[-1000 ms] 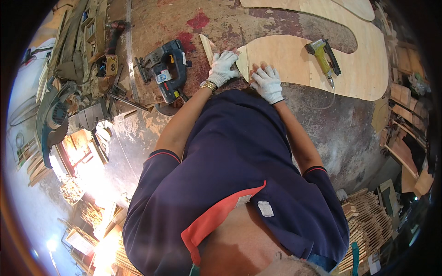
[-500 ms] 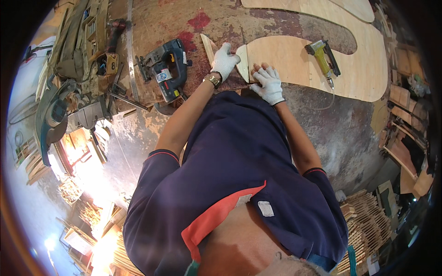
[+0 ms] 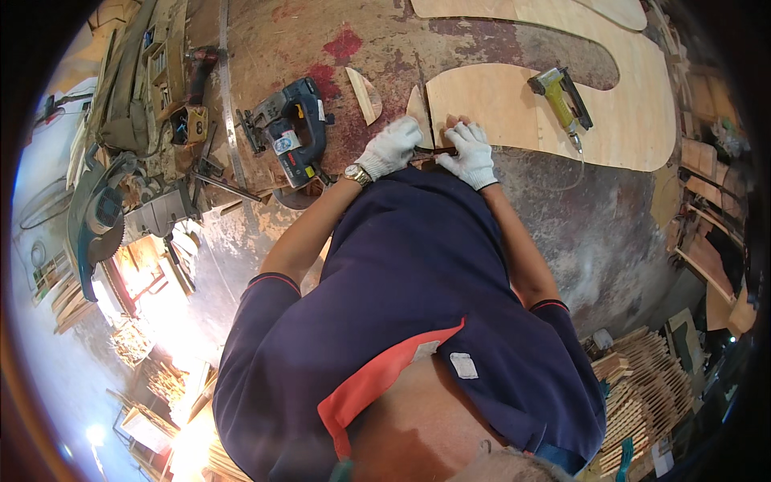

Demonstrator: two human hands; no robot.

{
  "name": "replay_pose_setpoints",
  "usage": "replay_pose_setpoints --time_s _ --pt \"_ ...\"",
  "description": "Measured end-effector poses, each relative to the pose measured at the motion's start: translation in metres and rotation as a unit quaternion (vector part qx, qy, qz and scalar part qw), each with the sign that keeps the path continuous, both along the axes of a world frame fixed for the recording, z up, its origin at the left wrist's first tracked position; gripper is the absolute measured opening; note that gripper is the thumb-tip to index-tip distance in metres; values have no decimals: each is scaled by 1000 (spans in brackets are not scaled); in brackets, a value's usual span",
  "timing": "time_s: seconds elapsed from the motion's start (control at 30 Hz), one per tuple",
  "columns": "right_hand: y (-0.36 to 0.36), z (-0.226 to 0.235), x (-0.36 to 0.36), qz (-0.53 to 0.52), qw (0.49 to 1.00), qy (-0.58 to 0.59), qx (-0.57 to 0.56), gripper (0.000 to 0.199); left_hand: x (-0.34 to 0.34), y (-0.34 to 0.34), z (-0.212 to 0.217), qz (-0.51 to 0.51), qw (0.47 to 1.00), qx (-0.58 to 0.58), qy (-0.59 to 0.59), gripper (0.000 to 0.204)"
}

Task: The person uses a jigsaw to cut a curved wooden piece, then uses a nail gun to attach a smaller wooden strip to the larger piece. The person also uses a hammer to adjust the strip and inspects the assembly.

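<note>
My left hand (image 3: 393,146), in a white glove with a wristwatch below it, is closed at the near end of a small curved plywood piece (image 3: 416,108). A dark narrow gap lies between this piece and the large curved plywood panel (image 3: 490,104). My right hand (image 3: 468,153), also gloved, rests on the panel's near left corner with its fingers apart and bare fingertips showing. Left of the small piece lies a loose plywood offcut (image 3: 365,96), which neither hand touches.
A yellow-green air nailer (image 3: 562,100) with a hose lies on the panel. A blue jigsaw (image 3: 291,132) is on the worktable (image 3: 273,48) to the left, beside a long metal ruler (image 3: 227,96). Farther left are a drill (image 3: 201,72) and a mitre saw (image 3: 103,213). Wood strips (image 3: 646,386) are stacked at lower right.
My left hand has drawn toward my body, from the small piece's left side to its near end. The small piece has shifted slightly left, widening the gap. My right hand has barely moved.
</note>
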State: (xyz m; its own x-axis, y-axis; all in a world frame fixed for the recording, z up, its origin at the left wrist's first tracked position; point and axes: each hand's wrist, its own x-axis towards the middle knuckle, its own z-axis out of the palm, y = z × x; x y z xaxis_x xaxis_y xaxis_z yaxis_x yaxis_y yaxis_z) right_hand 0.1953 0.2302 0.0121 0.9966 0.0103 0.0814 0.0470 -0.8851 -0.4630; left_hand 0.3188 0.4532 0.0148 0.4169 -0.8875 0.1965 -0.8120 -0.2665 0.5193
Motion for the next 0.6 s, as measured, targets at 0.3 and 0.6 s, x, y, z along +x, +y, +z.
replay_pose_setpoints --time_s 0.3,0.6 --pt "5 -3 11 32 998 13 -46 55 10 -10 -10 67 989 133 3 61" --pt "6 -13 13 44 995 -52 -71 49 14 -4 -41 89 988 85 89 60"
